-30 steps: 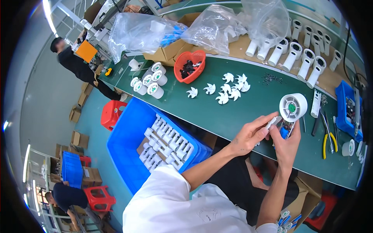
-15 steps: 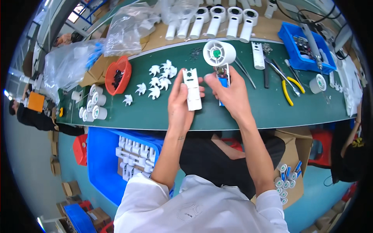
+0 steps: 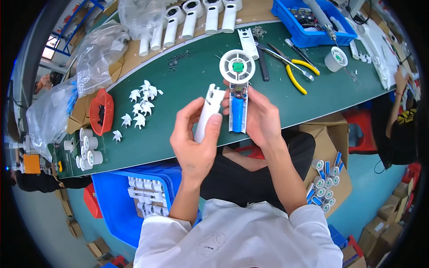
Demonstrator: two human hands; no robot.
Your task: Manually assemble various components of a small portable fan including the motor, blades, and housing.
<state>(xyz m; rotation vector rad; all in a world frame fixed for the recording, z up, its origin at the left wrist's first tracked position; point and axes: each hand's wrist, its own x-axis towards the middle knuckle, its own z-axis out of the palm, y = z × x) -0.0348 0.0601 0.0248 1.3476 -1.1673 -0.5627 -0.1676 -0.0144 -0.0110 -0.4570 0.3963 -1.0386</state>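
In my left hand (image 3: 195, 138) is a white plastic handle cover (image 3: 210, 109), tilted, with my thumb and fingers along its sides. My right hand (image 3: 263, 117) holds a handheld fan body (image 3: 238, 85): a round white head with a green centre above an opened handle. A blue battery cell (image 3: 237, 115) and a small circuit board (image 3: 239, 90) show in that handle. The cover and the fan body are side by side. Some right fingers are hidden behind the handle. Another white handle cover (image 3: 248, 43) lies on the table beyond.
White fan blades (image 3: 142, 105) and a red basket (image 3: 101, 111) of dark parts lie left on the green table (image 3: 178, 89). Yellow-handled pliers (image 3: 296, 76), a blue bin (image 3: 315, 38) and a white cup-shaped fan head (image 3: 335, 59) are at right. A blue crate (image 3: 111, 210) stands below.
My right hand has turned the fan body so its open handle faces up, upright in view. My left hand has tilted the cover and brought it closer. The view has shifted right.
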